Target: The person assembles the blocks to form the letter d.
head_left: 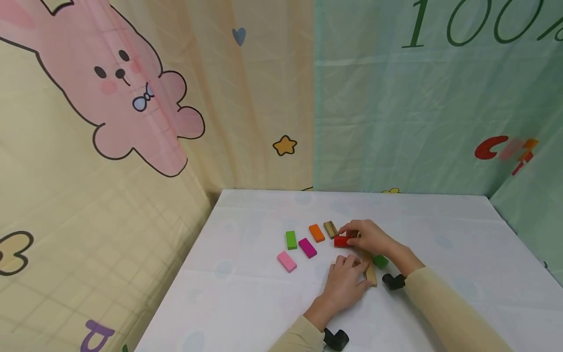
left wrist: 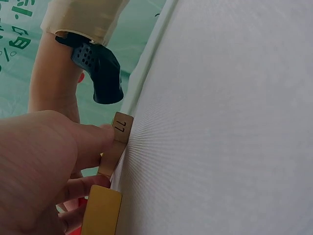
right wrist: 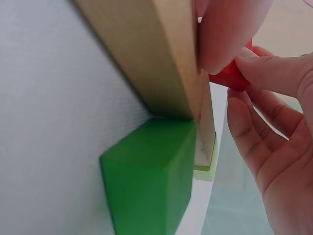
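My right hand (head_left: 374,239) pinches a red block (head_left: 341,241) between thumb and fingers, close to the far end of a line of wooden blocks (head_left: 371,276). In the right wrist view the red block (right wrist: 230,77) is held beside the wooden pieces. My left hand (head_left: 345,283) rests its thumb and fingertips along that wooden line, from its left side. The left wrist view shows the thumb against a wooden block marked 77 (left wrist: 122,127), with a yellowish block (left wrist: 101,210) below the fingers. A dark green block (head_left: 380,261) lies against the right side of the line.
Left of the hands lie loose blocks: light green (head_left: 291,240), magenta (head_left: 307,248), pink (head_left: 287,261), orange (head_left: 316,233) and brown-gold (head_left: 331,229). The white table (head_left: 246,308) meets printed curtains (head_left: 264,88) at the back. Black wrist devices (head_left: 336,339) sit under the wrists.
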Action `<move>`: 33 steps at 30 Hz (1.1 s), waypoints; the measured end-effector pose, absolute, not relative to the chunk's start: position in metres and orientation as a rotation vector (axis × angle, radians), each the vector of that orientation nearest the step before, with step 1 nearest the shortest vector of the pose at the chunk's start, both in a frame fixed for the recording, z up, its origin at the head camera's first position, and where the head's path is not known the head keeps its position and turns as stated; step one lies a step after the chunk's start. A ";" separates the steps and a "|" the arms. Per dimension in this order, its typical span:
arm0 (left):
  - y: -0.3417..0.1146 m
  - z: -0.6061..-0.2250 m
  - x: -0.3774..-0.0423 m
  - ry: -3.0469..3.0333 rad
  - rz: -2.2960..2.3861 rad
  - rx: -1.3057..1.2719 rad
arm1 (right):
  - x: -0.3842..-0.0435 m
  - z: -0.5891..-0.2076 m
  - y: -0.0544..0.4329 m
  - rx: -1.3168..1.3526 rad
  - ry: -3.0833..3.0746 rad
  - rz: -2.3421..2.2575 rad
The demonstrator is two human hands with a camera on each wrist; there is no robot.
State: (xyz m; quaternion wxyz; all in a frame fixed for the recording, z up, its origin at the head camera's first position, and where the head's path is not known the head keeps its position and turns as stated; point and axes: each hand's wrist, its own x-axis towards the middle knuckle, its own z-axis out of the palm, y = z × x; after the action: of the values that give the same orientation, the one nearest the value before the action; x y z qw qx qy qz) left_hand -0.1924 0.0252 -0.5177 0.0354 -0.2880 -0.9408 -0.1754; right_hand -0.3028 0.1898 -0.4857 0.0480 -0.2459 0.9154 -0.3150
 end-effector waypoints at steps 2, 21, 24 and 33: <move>0.025 -0.518 -0.193 -2.893 -0.542 -0.886 | -0.303 -0.485 0.190 -0.749 2.796 -0.966; 0.025 -0.517 -0.192 -2.886 -0.544 -0.886 | -0.298 -0.475 0.190 -0.671 2.838 -1.060; 0.025 -0.516 -0.192 -2.886 -0.544 -0.887 | -0.299 -0.474 0.190 -0.650 2.838 -1.080; 0.025 -0.515 -0.193 -2.898 -0.556 -0.882 | -0.305 -0.476 0.193 -0.568 2.843 -1.158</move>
State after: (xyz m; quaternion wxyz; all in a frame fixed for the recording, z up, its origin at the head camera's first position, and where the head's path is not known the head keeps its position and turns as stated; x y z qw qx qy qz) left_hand -0.1926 0.0252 -0.5151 0.0310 -0.2864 -0.9404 -0.1805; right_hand -0.3055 0.1934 -0.4761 0.0097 -0.1818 0.9106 -0.3709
